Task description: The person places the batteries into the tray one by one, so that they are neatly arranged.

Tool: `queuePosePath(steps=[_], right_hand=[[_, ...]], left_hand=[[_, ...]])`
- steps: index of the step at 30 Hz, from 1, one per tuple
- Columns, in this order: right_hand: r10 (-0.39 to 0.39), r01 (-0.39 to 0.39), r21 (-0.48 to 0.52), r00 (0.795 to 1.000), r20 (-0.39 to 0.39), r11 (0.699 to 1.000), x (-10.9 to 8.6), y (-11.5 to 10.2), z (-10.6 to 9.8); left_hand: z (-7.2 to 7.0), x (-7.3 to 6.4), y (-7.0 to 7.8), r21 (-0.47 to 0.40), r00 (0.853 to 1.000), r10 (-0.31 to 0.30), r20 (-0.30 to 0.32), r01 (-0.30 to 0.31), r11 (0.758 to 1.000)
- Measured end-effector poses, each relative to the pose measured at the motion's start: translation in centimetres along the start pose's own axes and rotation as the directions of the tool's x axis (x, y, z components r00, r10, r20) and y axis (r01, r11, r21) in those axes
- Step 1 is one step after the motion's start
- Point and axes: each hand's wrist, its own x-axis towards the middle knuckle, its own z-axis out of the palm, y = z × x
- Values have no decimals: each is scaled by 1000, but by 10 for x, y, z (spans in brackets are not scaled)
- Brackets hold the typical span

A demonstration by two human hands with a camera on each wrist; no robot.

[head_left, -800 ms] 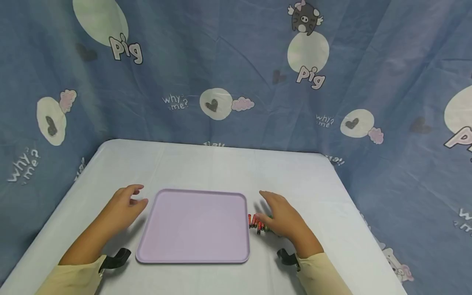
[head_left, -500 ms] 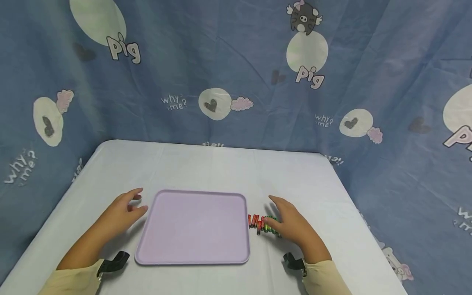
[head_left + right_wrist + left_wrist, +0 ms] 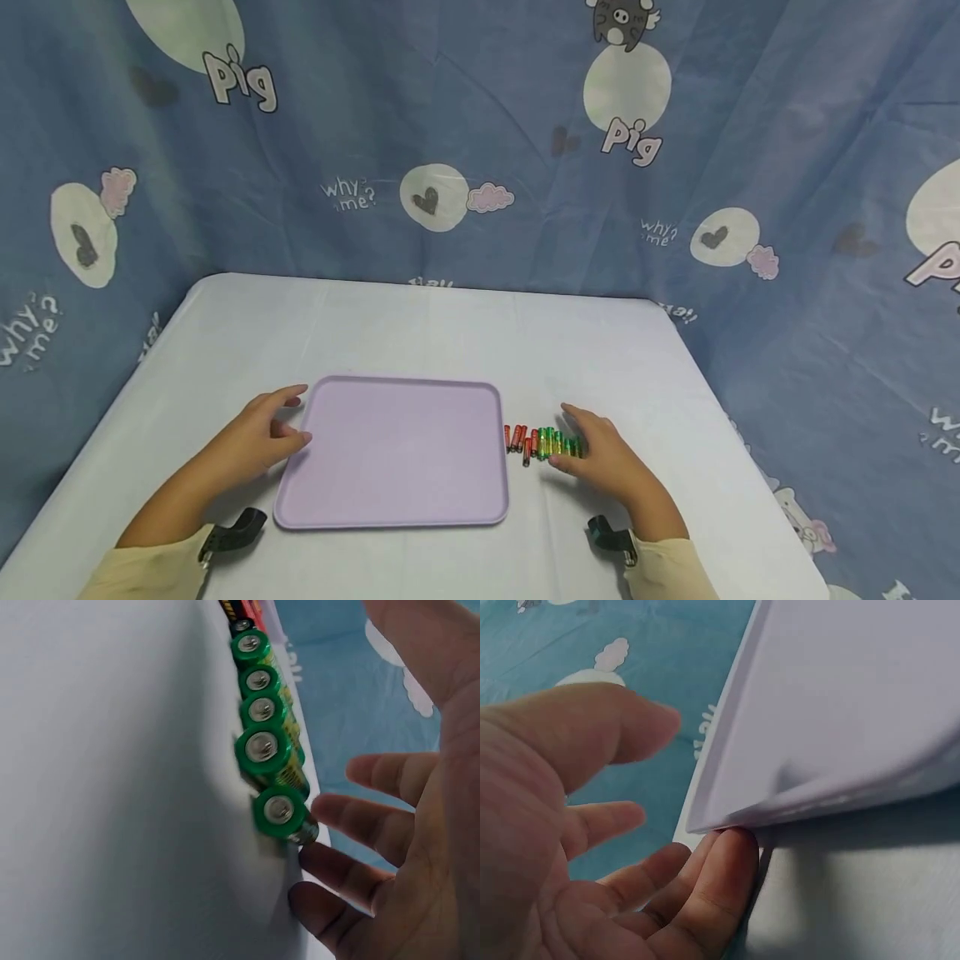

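Observation:
A pale purple rectangular tray (image 3: 405,454) lies flat on the white table. My left hand (image 3: 262,437) is at its left edge, thumb and fingers spread; in the left wrist view the fingertips (image 3: 731,859) come right up to the tray's rim. A row of batteries lies against the tray's right side: several red ones (image 3: 517,439) nearest the tray, then several green ones (image 3: 550,443). My right hand (image 3: 611,458) is at the row's right end, fingers parted and holding nothing. Close beside its fingertips is the last green battery (image 3: 279,810) in the right wrist view.
A white cloth covers the table (image 3: 420,329), which runs back to a blue printed curtain (image 3: 480,125) hanging behind and to the sides. Black wrist-camera mounts (image 3: 234,533) stick out inward from both sleeves, low over the table.
My right hand has moved rightward, uncovering the green batteries. My left hand has shifted slightly right to the tray's edge. The head view has tilted down a little.

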Motion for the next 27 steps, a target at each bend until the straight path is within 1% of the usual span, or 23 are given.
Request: queuePosePath(steps=[3,7,12,15,18,20,24,27], right_hand=[[6,-6,5,1000,13,1000,-3,2,2],[19,-19,-2,1000,17,1000,-6,3,2],[33,-33,-6,999,15,999,-10,5,1],[24,-24,-11,999,22,1000,-13,6,0],[24,-23,-21,999,29,1000,-17,8,-1],[35,-35,-8,999,37,999,-19,11,-3],[47,-49,28,998,50,998,-25,15,-7],[27,-30,46,998,60,998,-25,15,-9]], left_hand=[[0,0,2,12,1000,-5,3,5,1000],[0,1,0,46,1000,0,-4,0,999],[1,3,-8,92,1000,10,5,-11,996],[2,4,-14,103,1000,11,13,-12,995],[4,3,-21,89,1000,25,14,-26,996],[5,3,-24,73,999,38,18,-40,997],[6,3,-26,41,998,69,13,-70,997],[4,4,-26,21,996,85,0,-85,996]])
